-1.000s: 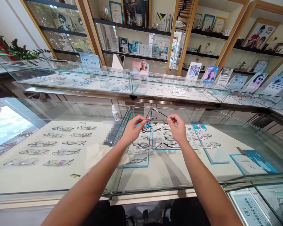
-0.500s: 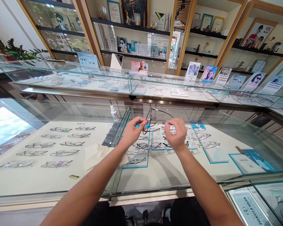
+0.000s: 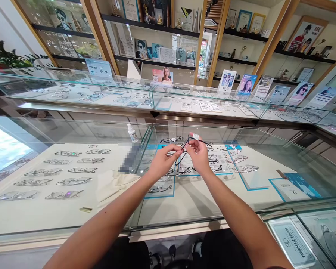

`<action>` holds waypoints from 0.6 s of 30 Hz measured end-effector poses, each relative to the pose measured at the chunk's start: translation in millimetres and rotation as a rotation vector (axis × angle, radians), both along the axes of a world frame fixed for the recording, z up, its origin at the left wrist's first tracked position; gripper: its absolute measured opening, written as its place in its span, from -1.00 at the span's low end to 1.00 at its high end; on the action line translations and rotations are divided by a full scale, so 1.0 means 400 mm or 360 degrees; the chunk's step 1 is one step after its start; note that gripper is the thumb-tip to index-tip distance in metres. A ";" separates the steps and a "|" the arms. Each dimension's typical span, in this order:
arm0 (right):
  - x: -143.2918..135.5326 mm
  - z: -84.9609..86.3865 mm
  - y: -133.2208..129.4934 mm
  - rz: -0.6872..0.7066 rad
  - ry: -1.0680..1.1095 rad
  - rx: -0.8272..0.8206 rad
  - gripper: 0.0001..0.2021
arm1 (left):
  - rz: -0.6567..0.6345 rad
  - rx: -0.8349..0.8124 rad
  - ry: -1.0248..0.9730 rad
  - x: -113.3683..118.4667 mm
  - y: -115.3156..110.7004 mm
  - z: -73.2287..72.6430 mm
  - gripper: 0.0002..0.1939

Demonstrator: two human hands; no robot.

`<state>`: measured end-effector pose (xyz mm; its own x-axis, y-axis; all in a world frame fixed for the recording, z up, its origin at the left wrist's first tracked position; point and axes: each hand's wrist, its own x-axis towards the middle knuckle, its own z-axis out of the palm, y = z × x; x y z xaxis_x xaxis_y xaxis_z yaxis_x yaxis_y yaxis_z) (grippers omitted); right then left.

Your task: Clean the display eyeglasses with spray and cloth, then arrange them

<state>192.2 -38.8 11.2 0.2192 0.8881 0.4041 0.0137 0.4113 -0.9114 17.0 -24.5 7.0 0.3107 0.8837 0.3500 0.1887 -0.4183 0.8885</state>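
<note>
A thin dark pair of glasses is held up above the glass counter, with a small white tag near its hinge. My left hand pinches the frame from the left side. On the other side, my right hand has its fingers closed on the glasses close to the tag. Behind and below both hands, rows of glasses lie on white and blue-edged cards inside the case. Part of the held frame is hidden by my fingers.
A cream cloth lies left of my left forearm, near a small gold clip. A white spray bottle stands farther back. More glasses sit in rows at the left. Another display counter crosses behind.
My right hand has moved left and closed on the glasses, near my left hand. The glasses have turned, and the white tag now shows. The view has shifted slightly.
</note>
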 end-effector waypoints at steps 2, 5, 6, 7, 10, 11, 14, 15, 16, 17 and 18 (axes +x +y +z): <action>0.000 0.004 -0.004 0.0002 -0.0003 -0.0002 -0.59 | -0.0015 -0.0004 -0.0014 0.000 0.002 -0.006 -0.59; 0.003 0.004 -0.002 0.0031 0.0009 -0.0013 -0.59 | -0.0007 -0.0011 -0.0038 0.001 0.004 -0.009 -0.59; 0.004 0.002 0.000 0.0047 0.0015 -0.0015 -0.59 | 0.0002 -0.0018 -0.0050 0.001 0.004 -0.008 -0.58; 0.006 0.001 0.003 0.0055 0.0026 -0.0016 -0.58 | 0.0014 -0.0024 -0.0066 0.002 0.005 -0.007 -0.58; 0.013 0.001 0.012 0.0054 0.0068 -0.0034 -0.51 | 0.0060 -0.0075 -0.0157 0.001 0.008 0.000 -0.56; 0.017 0.002 0.015 0.0047 0.0086 -0.0051 -0.48 | 0.0080 -0.0105 -0.0210 0.000 0.010 0.004 -0.56; 0.027 0.006 0.023 0.0016 0.0155 -0.0143 -0.43 | 0.0158 -0.0219 -0.0428 -0.011 0.019 0.019 -0.53; 0.029 0.006 0.026 -0.0004 0.0182 -0.0185 -0.44 | 0.0193 -0.0247 -0.0507 -0.018 0.024 0.025 -0.52; 0.030 0.006 0.027 -0.0019 0.0209 -0.0227 -0.45 | 0.0235 -0.0266 -0.0582 -0.025 0.030 0.032 -0.50; 0.031 0.005 0.028 -0.0022 0.0232 -0.0265 -0.47 | 0.0281 -0.0278 -0.0650 -0.034 0.036 0.038 -0.49; 0.030 0.004 0.028 -0.0012 0.0247 -0.0299 -0.49 | 0.0330 -0.0281 -0.0715 -0.042 0.042 0.044 -0.48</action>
